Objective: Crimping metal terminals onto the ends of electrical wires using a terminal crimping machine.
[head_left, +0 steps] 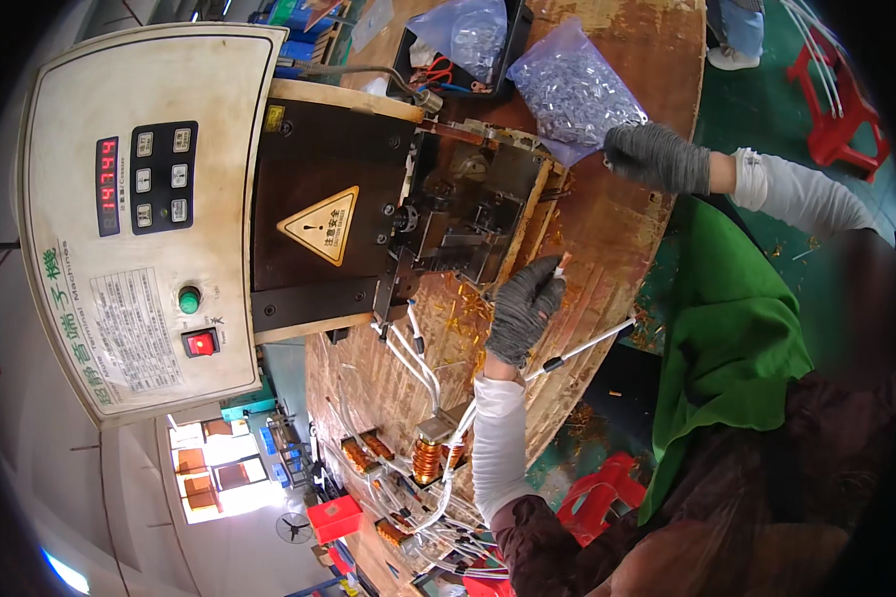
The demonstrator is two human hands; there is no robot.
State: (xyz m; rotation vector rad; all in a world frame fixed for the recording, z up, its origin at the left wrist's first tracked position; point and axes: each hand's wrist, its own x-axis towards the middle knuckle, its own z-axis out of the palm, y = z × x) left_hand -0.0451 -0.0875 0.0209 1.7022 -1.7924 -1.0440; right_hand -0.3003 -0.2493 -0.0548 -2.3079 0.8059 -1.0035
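My left hand (526,310), in a grey knitted glove, is closed beside the machine's tooling, over the wooden table. Its fingers pinch a white wire (560,270), whose short end shows an orange-brown tip. Another white lead with a black sleeve (585,344) passes by this wrist. My right hand (657,157), gloved the same way, rests with curled fingers at the edge of a clear plastic bag (572,90) full of small transparent pieces. Whether those fingers hold a piece or the bag itself is hidden. The terminal crimping machine (458,214) stands in front of both hands.
Copper-wound coils (426,463) with white leads lie on the table (607,224). Brass-coloured scraps (463,313) litter the machine's foot. A black tray (513,45) holds red-handled scissors (434,76) and another bag. Red stools (836,109) stand on the green floor. Green cloth (727,328) covers my lap.
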